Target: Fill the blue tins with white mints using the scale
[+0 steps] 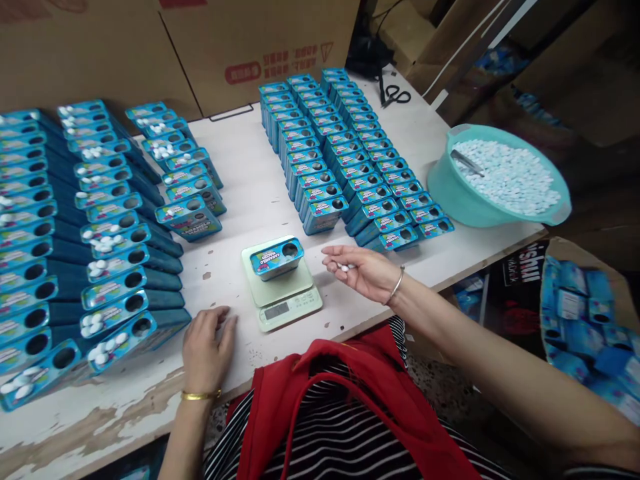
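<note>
A blue candy box with a round hole in its top stands on a pale green digital scale. My right hand is just right of the scale, palm up and cupped. A few small white candies lie in it near the fingers. My left hand rests on the table edge, left of the scale; its fingers are bent loosely, the thumb is apart, and nothing shows in it. The scale's display is too small to read.
Rows of blue boxes stand behind the scale. More boxes, several with white candies on top, line the left side. A turquoise basin full of candies holds a metal scoop. Black scissors lie at the back right.
</note>
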Demonstrator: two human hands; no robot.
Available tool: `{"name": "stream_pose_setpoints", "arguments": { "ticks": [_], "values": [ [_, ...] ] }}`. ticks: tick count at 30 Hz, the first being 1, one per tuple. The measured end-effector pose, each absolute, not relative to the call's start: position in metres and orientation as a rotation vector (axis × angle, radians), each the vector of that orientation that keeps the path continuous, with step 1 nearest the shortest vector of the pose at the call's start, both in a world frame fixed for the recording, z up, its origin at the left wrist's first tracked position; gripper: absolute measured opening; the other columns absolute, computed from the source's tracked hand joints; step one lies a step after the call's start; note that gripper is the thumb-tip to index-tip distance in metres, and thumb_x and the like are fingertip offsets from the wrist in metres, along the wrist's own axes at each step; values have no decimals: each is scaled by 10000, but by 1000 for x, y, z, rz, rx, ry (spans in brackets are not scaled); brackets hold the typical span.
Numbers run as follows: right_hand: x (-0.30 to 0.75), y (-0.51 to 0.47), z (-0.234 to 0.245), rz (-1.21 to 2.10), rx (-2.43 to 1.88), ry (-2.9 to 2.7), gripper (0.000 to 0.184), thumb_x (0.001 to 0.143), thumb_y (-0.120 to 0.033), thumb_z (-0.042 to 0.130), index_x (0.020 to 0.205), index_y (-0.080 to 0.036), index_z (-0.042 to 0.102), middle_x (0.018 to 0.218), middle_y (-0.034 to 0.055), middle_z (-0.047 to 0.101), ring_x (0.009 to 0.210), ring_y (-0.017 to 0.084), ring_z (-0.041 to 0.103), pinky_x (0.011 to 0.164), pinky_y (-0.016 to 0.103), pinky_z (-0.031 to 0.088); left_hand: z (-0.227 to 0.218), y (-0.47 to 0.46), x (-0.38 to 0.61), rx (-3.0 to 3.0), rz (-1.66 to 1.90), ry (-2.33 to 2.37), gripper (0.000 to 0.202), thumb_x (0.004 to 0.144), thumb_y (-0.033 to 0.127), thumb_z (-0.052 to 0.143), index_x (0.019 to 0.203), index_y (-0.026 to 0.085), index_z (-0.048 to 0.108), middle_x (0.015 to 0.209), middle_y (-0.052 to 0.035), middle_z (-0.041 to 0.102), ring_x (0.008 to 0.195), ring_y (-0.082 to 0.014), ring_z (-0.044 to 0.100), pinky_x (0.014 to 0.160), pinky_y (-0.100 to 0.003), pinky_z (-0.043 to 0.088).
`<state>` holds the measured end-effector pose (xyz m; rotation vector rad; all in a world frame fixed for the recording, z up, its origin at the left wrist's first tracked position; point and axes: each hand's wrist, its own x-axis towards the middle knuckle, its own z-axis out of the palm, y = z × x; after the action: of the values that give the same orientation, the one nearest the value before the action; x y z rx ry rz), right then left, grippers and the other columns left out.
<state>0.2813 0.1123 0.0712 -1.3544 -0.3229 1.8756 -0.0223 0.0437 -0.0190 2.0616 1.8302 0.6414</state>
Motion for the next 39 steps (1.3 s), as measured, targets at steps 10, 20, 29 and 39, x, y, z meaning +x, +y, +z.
{"name": "stream_pose_setpoints", "arguments": {
  "ticks": [10,20,29,39],
  "values": [
    [283,85,48,1922,-1307,-418,184,752,-249,704,814,-104,609,692,31,603,525,46,500,410,142,345,-16,44,-20,2067,630,1824,276,884,423,454,966,182,561,843,-45,549,764,-175,523,723,-315,433],
    [273,92,72,1903,-1257,-723,245,817,-351,598,914,-129,562,643,-16,566,396,24,372,374,175,116,-14,46,-22,2001,660,1791,283,875,435,481,964,182,570,841,-35,554,763,-162,534,713,-304,443],
    [271,90,65,1923,-1229,-632,269,765,-344,631,907,-123,571,648,-16,568,404,26,389,376,178,131,50,95,21,2167,1026,1538,615,789,457,633,1293,184,409,1127,-95,520,936,-195,545,727,-312,453],
    [284,54,24,1875,-1245,-375,409,645,-423,717,875,-113,582,615,-22,552,381,22,361,359,180,89,73,151,91,2704,726,1182,333,864,370,534,1128,171,495,941,-66,611,852,-210,555,711,-340,332]
  ]
}}
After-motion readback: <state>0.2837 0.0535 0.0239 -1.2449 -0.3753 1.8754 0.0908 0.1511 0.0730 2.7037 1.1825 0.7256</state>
